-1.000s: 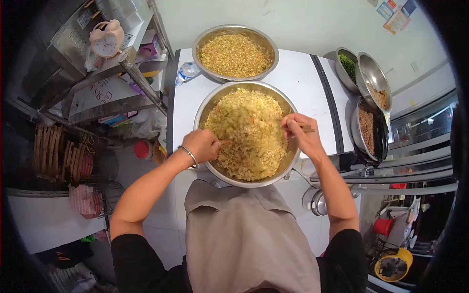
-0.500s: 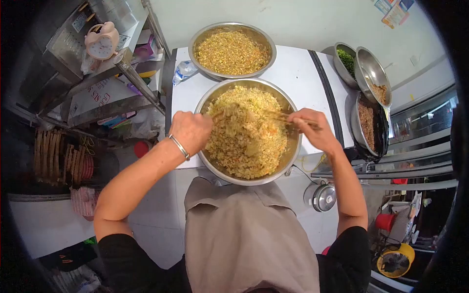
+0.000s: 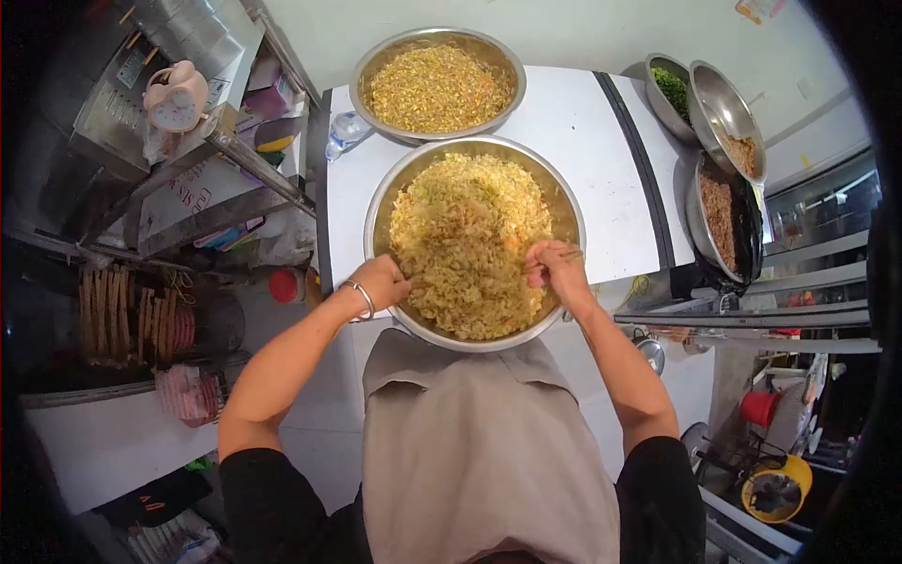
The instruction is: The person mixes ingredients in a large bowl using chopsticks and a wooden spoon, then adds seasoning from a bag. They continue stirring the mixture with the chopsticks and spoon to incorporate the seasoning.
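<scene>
A large steel bowl (image 3: 377,202) in front of me holds a heap of fried rice (image 3: 470,254) with yellow and green bits; its middle is blurred by motion. My left hand (image 3: 380,282), with a metal bangle at the wrist, is closed at the bowl's left side. The wooden chopsticks seen in it earlier are mostly hidden now. Over the right side of the rice, my right hand (image 3: 556,268) is closed around wooden chopsticks (image 3: 571,255), whose back ends stick out beside the fingers. Their tips are lost in the rice.
Behind stands a second steel bowl (image 3: 358,85) of chopped yellow filling (image 3: 440,89), near a clear plastic packet (image 3: 347,132). At right are bowls with chopped greens (image 3: 671,92) and brown minced food (image 3: 719,221). A metal shelf (image 3: 258,162) with a pink clock (image 3: 176,97) stands left.
Both hands have come lower and nearer my body, the left down to the bowl's side. The rice has been turned over, with darker rice now heaped in front. The view has shifted slightly.
</scene>
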`<state>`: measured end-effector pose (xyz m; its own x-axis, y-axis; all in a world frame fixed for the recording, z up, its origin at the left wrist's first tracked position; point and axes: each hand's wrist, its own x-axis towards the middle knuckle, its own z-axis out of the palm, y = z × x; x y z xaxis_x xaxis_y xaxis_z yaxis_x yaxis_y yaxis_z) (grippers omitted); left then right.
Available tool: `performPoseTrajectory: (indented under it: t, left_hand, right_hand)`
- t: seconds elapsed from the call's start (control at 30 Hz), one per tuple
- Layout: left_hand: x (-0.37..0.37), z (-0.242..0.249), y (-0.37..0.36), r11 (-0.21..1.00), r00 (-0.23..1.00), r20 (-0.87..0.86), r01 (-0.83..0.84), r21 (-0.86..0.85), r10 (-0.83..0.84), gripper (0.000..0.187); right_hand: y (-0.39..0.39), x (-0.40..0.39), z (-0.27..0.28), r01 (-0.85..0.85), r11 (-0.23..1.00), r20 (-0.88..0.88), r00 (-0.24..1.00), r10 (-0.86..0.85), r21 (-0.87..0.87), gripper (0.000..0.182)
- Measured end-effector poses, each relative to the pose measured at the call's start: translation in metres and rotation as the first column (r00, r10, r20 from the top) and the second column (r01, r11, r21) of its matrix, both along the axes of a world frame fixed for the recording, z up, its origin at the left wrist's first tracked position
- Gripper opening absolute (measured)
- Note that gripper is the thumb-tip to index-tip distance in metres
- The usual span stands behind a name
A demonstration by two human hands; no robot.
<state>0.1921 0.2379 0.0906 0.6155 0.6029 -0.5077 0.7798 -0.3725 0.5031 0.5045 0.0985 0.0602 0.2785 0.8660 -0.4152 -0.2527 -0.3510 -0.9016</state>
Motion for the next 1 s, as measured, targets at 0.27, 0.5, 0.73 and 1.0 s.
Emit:
performPoseTrajectory:
  t: [0.27,0.5,0.73,1.0]
  left_hand:
    - [0.037,0.107,0.002,0.84,0.958,-0.231,0.262,0.476,-0.168,0.023]
    - [0.048,0.089,-0.014,0.913,0.978,-0.152,0.193,0.36,-0.146,0.02]
    - [0.022,0.07,-0.024,0.994,0.948,0.311,0.03,0.103,-0.061,0.026]
    - [0.058,0.045,-0.121,0.973,0.875,0.458,0.056,0.222,-0.155,0.038]
  right_hand:
    - [0.012,0.026,0.116,-0.546,0.827,0.755,0.597,0.271,0.135,0.016]
    - [0.006,0.053,0.037,-0.635,0.772,0.772,0.485,0.41,-0.011,0.014]
    - [-0.055,0.071,0.06,-0.283,0.943,0.802,0.514,0.304,-0.176,0.016]
    - [-0.078,-0.071,0.044,-0.283,0.918,-0.266,0.941,0.209,-0.278,0.042]
